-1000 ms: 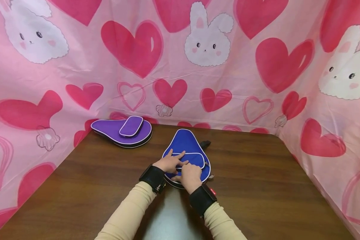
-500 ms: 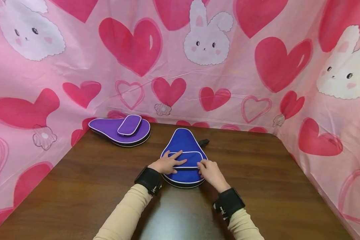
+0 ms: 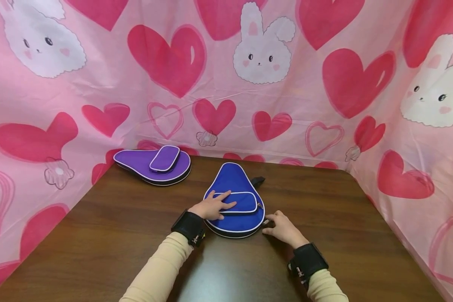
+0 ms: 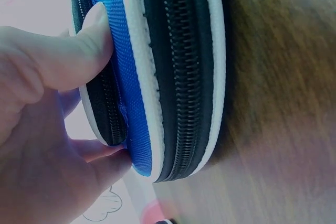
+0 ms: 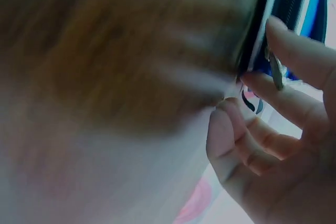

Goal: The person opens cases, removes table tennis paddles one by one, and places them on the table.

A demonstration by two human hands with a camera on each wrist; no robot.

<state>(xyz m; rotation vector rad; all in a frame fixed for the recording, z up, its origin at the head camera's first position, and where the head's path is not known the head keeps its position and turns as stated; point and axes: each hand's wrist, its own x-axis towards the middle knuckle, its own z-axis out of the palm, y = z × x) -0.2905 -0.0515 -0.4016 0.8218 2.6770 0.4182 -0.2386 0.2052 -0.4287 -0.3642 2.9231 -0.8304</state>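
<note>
A blue table tennis bat case (image 3: 230, 178) with white piping lies flat on the table, its narrow end pointing away. My left hand (image 3: 209, 207) rests with spread fingers on its front pocket (image 3: 245, 202). In the left wrist view the thumb (image 4: 79, 59) lies along the pocket's edge, and the case's black side zipper (image 4: 181, 72) shows closed teeth. My right hand (image 3: 284, 229) is at the case's right edge. A metal zipper pull (image 5: 275, 69) hangs between its parted thumb and index finger; the other fingers are loosely bent.
A purple bat case (image 3: 139, 161) with a small pocket lies at the back left of the wooden table (image 3: 335, 235). A black strap (image 3: 257, 181) sticks out behind the blue case. Pink heart-print cloth (image 3: 218, 84) walls the back and sides.
My right hand has moved right, from over the pocket beside the left hand, past the pocket's right end, to the zipper pull at the case's edge. My left hand stays on the pocket.
</note>
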